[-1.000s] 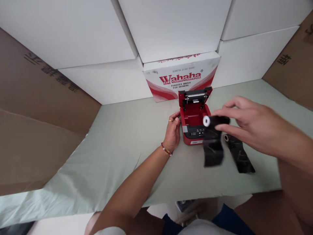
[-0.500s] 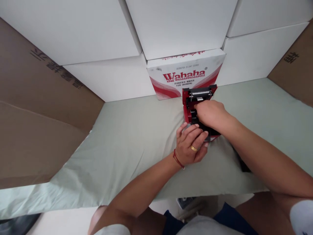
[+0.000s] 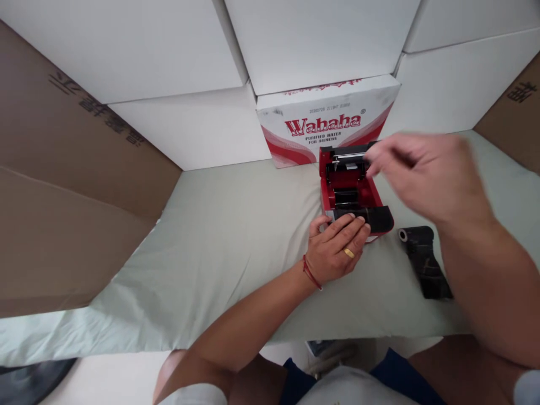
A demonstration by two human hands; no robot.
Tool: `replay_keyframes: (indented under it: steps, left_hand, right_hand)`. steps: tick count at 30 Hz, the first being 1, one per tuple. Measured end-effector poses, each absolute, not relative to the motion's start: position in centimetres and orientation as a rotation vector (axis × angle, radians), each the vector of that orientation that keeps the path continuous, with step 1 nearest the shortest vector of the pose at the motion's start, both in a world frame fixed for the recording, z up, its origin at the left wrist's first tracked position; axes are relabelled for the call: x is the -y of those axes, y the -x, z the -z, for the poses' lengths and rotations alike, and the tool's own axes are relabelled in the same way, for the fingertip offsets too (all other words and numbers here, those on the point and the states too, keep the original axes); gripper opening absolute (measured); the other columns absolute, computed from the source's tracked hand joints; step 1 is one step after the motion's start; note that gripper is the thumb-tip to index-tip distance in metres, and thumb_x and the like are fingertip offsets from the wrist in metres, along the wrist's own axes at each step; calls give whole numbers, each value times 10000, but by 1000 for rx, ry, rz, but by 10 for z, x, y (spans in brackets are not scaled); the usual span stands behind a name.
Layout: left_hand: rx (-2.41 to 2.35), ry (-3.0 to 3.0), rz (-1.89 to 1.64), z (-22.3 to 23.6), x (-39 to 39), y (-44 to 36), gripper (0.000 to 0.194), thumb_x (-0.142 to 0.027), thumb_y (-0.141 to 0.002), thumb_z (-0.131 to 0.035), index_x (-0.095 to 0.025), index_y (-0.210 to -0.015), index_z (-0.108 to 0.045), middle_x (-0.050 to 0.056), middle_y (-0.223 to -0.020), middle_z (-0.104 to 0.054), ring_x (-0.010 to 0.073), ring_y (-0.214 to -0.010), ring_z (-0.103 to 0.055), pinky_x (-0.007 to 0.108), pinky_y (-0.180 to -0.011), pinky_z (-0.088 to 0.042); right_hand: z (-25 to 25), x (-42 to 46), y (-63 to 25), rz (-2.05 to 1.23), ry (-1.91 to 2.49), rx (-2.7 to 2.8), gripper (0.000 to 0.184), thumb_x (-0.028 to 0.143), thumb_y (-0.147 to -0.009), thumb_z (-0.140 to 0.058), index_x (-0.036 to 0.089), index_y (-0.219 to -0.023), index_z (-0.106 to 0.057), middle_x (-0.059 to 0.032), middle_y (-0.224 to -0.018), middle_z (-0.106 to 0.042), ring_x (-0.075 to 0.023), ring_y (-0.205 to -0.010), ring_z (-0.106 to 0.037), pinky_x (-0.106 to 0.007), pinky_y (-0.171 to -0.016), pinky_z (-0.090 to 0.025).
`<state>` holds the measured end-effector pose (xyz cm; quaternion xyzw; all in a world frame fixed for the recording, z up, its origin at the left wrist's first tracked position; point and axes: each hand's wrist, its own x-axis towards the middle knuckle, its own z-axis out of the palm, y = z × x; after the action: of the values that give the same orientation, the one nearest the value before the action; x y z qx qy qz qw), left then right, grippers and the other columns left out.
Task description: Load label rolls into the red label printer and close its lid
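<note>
A small red and black label printer (image 3: 375, 194) stands on the cloth with its lid (image 3: 343, 154) raised. Inside its red well lies a shiny black ribbon roll (image 3: 346, 197). My left hand (image 3: 337, 244) is closed over the printer's front, fingers on the black strip there; its thumb is mostly hidden. My right hand (image 3: 426, 174) is raised at the lid's right end, fingers curled and smeared by motion; whether they grip the lid cannot be made out. Below my right hand, a second black ribbon roll (image 3: 424, 259) lies partly unwound, its core end showing.
Behind the printer stands a white and red Wahaha water carton (image 3: 329, 121). Stacked white boxes (image 3: 181, 129) form the back wall. Brown cardboard panels (image 3: 76, 214) flank both sides. A pale green cloth (image 3: 219, 236) covers the table up to its front edge.
My right hand has come out of the printer's well and moved up and right to the lid, uncovering the roll inside and the loose roll. My left hand stays at the front.
</note>
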<state>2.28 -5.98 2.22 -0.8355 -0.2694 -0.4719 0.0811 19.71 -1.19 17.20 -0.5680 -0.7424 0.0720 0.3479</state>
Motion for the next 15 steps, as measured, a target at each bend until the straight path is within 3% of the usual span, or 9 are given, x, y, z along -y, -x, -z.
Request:
replay_keyframes:
  steps: [3,5,9,15]
  left_hand:
    - [878,2573,1426,-15,59,-23,482,-227,-1027,-579,-354,-1490,-611,44,-1353,-801,263,-1218,-744,454,-1091,-366]
    - [933,2622,1425,-10,60,-23,516,-247,-1031,-584,-387,-1528,-583,41,-1385,-784,263,-1226,-718,458,-1100,-378]
    - [1026,2651,1457,-5,62,-24,566,-278,-1009,-649,-444,-1544,-566,24,-1297,-792,240,-1165,-696,433,-1091,-388]
    - [920,2372,1408,-10,60,-24,477,-288,-989,-681,-402,-1452,-662,37,-1077,-797,239,-1028,-698,432,-990,-413]
  right_hand:
    - [-168,-4,-213,107,1409,1709,312,408,-1092,-548,222,-1256,-738,-132,-1243,-786,-261,-1022,-729,-409,-931,-546]
    - [-155,-20,-217,141,1360,1815,347,390,-1098,-530,208,-1340,-698,-164,-1414,-723,-299,-1246,-685,-480,-1106,-495]
    - [-130,-32,-215,-23,1228,1986,393,388,-1129,-420,222,-1201,-768,-109,-1320,-791,-285,-1300,-686,-516,-1171,-489]
    - [-133,1,-217,-120,1246,1950,460,447,-1136,-416,239,-1076,-823,-76,-1127,-845,-274,-1119,-765,-479,-1041,-573]
